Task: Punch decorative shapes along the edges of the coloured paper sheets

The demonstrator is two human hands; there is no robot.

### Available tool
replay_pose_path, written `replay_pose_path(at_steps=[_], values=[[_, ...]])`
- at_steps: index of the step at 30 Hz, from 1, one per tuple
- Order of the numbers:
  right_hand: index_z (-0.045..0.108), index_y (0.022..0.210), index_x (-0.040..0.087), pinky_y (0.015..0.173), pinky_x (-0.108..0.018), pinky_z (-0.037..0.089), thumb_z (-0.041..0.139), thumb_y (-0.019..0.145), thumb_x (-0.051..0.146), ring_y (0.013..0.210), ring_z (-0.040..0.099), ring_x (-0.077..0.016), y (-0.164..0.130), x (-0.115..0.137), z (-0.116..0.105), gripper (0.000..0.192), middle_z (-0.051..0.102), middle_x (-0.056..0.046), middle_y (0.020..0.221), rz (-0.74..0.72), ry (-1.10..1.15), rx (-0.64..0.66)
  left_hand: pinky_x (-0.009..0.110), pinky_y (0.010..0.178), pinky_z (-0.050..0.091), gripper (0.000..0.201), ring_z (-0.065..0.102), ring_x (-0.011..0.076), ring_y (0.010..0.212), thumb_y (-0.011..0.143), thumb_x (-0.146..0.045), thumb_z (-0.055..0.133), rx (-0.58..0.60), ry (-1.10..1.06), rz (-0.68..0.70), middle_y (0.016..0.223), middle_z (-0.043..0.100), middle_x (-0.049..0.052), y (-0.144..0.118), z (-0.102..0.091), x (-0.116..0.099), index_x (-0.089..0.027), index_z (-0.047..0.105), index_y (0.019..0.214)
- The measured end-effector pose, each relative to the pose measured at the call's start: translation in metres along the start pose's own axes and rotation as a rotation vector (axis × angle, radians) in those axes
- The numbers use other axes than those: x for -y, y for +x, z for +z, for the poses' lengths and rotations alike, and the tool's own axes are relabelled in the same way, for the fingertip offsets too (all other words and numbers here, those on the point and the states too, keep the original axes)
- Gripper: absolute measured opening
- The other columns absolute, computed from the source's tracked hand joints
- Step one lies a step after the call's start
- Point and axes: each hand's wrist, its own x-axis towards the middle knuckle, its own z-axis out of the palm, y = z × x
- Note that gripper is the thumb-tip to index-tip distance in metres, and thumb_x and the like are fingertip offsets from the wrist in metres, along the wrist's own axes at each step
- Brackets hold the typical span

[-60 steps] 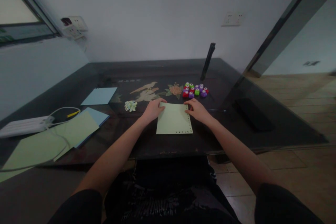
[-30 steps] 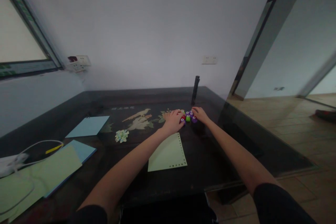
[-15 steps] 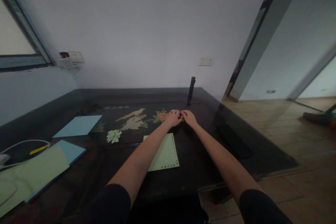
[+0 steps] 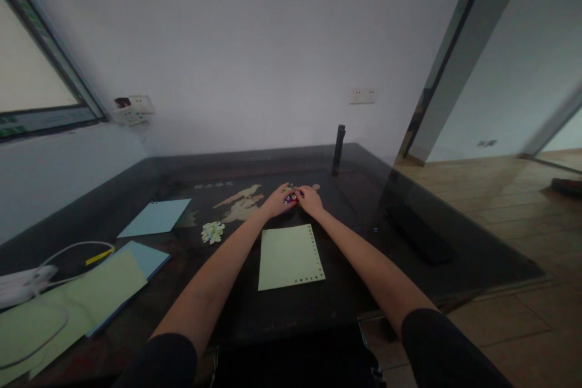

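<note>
The left hand [image 4: 276, 202] and the right hand [image 4: 311, 201] are meeting over the middle of the table [image 4: 350, 294], thumbs toward each other. Both are forming a loose cup, fingers partly bent, around a cluster of small colourful toys [image 4: 293, 197] — purple, red and green bits with white, eye-like spots are showing in the gap between them. Whether either hand is actually gripping a piece, I cannot tell; the fingers are hiding much of the cluster.

Just nearer the person, a pale green sheet [image 4: 291, 259] is lying flat between the forearms, with punched holes running along its right and near edges. Left of the left forearm, a pile of small pale pieces [image 4: 213, 232] is sitting near a printed bird picture [image 4: 240, 206]. Behind the hands and to the right, a slim black object [image 4: 338, 151] is standing upright, and farther right a flat black object [image 4: 421, 234] is lying on the table.

Over on the far left, a light blue sheet [image 4: 156, 218] is resting alone — nearer, green sheets [image 4: 111, 282] are overlapping a blue one [image 4: 148, 256], with a white cable [image 4: 75, 245] looping beside them.
</note>
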Motion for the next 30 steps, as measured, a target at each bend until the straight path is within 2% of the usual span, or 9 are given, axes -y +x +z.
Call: replay_pose_path(at_steps=[5,8,11,16,22,30], values=[[0.06,0.118,0.017,0.103,-0.036,0.036,0.042,0.092,0.026,0.122,0.05,-0.0209,0.006,0.021,0.015,0.033,0.058,-0.012,0.127,-0.107,0.05,0.085,0.041,0.107,0.035,0.055,0.04,0.0264,0.131,0.082,-0.043,0.056,0.057,-0.045,-0.047,0.146,0.036,0.014,-0.023,-0.023,0.024,-0.02,0.05,0.131],[0.056,0.126,0.02,0.105,-0.036,0.034,0.045,0.091,0.024,0.127,0.046,-0.0194,0.006,0.023,0.014,0.037,0.055,-0.01,0.133,-0.22,0.111,0.165,0.041,0.109,0.03,0.063,0.035,0.026,0.135,0.079,-0.046,0.059,0.081,-0.053,-0.039,0.148,0.034,0.013,-0.036,-0.036,0.036,-0.02,0.045,0.135],[0.055,0.127,0.02,0.105,-0.04,0.034,0.048,0.089,0.025,0.127,0.047,-0.0213,0.004,0.019,0.008,0.039,0.056,-0.011,0.132,-0.291,0.191,0.175,0.04,0.111,0.027,0.061,0.034,0.0242,0.135,0.08,-0.048,0.056,0.032,-0.057,-0.054,0.145,0.039,0.013,-0.042,-0.041,0.043,-0.018,0.046,0.133],[0.06,0.12,0.015,0.103,-0.038,0.036,0.049,0.09,0.029,0.118,0.053,-0.021,-0.001,0.022,0.002,0.035,0.062,-0.013,0.123,-0.283,0.176,0.092,0.038,0.11,0.029,0.045,0.043,0.0209,0.129,0.089,-0.039,0.043,-0.086,-0.057,-0.164,0.136,0.05,0.013,-0.031,-0.033,0.044,-0.015,0.052,0.127],[0.057,0.126,0.016,0.108,-0.045,0.029,0.053,0.087,0.045,0.127,0.044,-0.0284,-0.008,0.04,0.008,0.048,0.048,-0.016,0.138,-0.404,-0.091,0.132,0.034,0.108,0.031,0.035,0.045,0.017,0.125,0.091,-0.024,0.036,-0.025,-0.021,-0.115,0.124,0.058,0.01,-0.016,-0.02,0.041,-0.015,0.061,0.113],[0.052,0.131,0.019,0.104,-0.043,0.036,0.047,0.091,0.045,0.125,0.048,-0.0284,-0.015,0.028,-0.001,0.049,0.043,-0.014,0.143,-0.436,-0.205,0.168,0.034,0.102,0.037,0.033,0.052,0.0179,0.111,0.092,-0.031,0.038,-0.086,0.009,-0.139,0.11,0.06,0.008,-0.037,-0.026,0.037,-0.017,0.061,0.11]])
